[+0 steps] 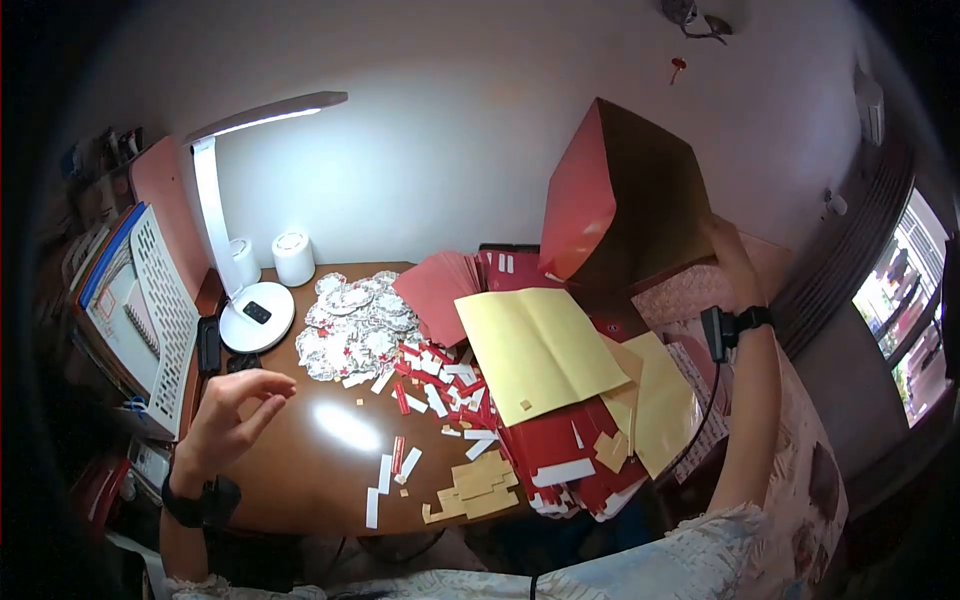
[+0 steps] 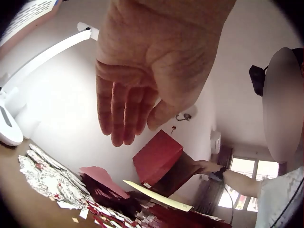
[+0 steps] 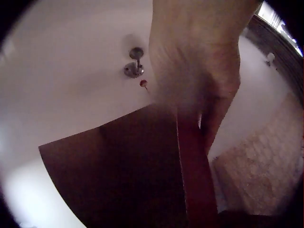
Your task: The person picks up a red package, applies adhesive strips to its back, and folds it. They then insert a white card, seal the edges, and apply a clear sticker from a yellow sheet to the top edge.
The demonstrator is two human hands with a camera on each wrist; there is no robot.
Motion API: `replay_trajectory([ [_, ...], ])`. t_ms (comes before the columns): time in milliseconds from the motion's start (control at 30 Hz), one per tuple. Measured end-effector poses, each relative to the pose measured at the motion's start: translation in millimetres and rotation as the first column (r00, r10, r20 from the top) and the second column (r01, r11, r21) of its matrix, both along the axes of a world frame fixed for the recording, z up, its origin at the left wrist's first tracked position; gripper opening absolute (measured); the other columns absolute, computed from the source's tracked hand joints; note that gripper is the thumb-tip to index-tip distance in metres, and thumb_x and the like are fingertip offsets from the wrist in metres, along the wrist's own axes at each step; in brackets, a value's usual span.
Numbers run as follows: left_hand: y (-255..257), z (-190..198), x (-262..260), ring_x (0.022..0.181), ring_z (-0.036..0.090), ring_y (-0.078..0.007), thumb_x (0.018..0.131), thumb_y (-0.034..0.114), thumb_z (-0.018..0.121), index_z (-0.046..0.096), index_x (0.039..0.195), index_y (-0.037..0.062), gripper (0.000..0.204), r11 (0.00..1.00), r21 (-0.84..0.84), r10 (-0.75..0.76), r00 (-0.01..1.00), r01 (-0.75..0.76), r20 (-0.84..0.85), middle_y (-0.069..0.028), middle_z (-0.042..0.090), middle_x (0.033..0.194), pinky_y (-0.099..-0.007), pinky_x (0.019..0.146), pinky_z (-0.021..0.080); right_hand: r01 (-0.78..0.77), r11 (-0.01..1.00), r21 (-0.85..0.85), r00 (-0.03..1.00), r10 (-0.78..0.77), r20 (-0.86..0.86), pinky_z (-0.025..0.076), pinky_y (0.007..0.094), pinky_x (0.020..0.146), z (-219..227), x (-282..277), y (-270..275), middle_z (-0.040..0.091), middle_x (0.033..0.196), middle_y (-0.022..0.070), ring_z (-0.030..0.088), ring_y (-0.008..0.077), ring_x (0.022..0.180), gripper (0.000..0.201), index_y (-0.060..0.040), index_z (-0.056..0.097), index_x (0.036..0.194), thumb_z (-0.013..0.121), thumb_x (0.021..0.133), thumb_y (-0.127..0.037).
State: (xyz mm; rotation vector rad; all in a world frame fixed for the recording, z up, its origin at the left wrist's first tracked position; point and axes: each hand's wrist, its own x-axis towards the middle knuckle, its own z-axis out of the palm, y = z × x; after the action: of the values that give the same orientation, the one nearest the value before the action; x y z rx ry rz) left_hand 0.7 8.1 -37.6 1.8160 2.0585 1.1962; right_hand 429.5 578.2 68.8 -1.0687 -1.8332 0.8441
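Lifted over the brown table (image 1: 300, 470), the left hand (image 1: 232, 413) hangs empty, fingers loosely curved. Farther back, the right hand (image 1: 728, 262) grips a large red card sheet (image 1: 615, 200) by its edge, raised above the yellow paper (image 1: 535, 345). Lifting seems underway; setting it down needs free space among the scraps (image 1: 430, 375).

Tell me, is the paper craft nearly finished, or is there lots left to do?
Some looks done: a pile of cut round paper pieces lies by the lamp, with red and white strips beside it. In hand now: the right hand holds up a folded red paper box; the left hand hovers empty. Probably lots left: yellow sheets and stacked red card lie unfolded.
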Motion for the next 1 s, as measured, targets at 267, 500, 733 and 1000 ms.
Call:
replay_trajectory([
  [267, -5.0, -14.1, 1.2, 0.086, 0.073, -0.0266, 0.087, -0.001, 0.070, 0.070, 0.103, -0.0026, 0.016, 0.999, -0.019, 0.034, 0.998, -0.034, -0.045, -0.0160, 0.073, 0.096, -0.0323, 0.075, 0.057, -0.043, 0.996, 0.080, 0.979, 0.026, 0.202, 0.062, 0.0402, 0.073, -45.7, 13.4, 49.2, 0.068, 0.113, 0.0098, 0.070, 0.0222, 0.094, 0.047, -0.0037, 0.060, 0.136, 0.063, 0.097, -0.030],
  [500, -13.2, -23.0, -1.8, 0.086, 0.074, -0.0265, 0.085, -0.003, 0.069, 0.069, 0.102, -0.0028, 0.017, 0.991, -0.064, 0.117, 0.993, -0.119, -0.034, -0.0159, 0.074, 0.094, -0.0330, 0.077, 0.057, 0.121, 0.990, -0.069, 0.992, -0.118, 0.053, 0.054, 0.0299, 0.080, -32.8, 37.9, 7.9, 0.071, 0.113, 0.0107, 0.068, 0.0189, 0.093, 0.039, 0.0015, 0.063, 0.130, 0.062, 0.099, -0.022],
  [733, -18.5, -31.4, 1.3, 0.085, 0.074, -0.0260, 0.084, -0.004, 0.068, 0.070, 0.102, -0.0033, 0.018, 0.983, -0.084, 0.162, 0.987, -0.162, -0.011, -0.0158, 0.074, 0.092, -0.0324, 0.077, 0.057, 0.158, 0.987, -0.031, 0.976, -0.151, 0.155, 0.054, 0.0296, 0.079, -61.8, 82.1, 75.9, 0.072, 0.110, 0.0110, 0.068, 0.0185, 0.092, 0.038, 0.0005, 0.066, 0.127, 0.061, 0.100, -0.027],
  [1000, -21.2, -31.0, 6.7, 0.087, 0.074, -0.0250, 0.085, -0.007, 0.064, 0.069, 0.105, -0.0041, 0.021, 0.973, -0.124, 0.201, 0.979, -0.194, 0.043, -0.0162, 0.073, 0.093, -0.0310, 0.077, 0.058, 0.284, 0.954, -0.090, 0.920, -0.245, 0.305, 0.055, 0.0384, 0.089, -48.3, 35.5, 50.0, 0.069, 0.119, 0.0156, 0.068, 0.0255, 0.103, 0.046, -0.0009, 0.064, 0.130, 0.064, 0.098, -0.034],
])
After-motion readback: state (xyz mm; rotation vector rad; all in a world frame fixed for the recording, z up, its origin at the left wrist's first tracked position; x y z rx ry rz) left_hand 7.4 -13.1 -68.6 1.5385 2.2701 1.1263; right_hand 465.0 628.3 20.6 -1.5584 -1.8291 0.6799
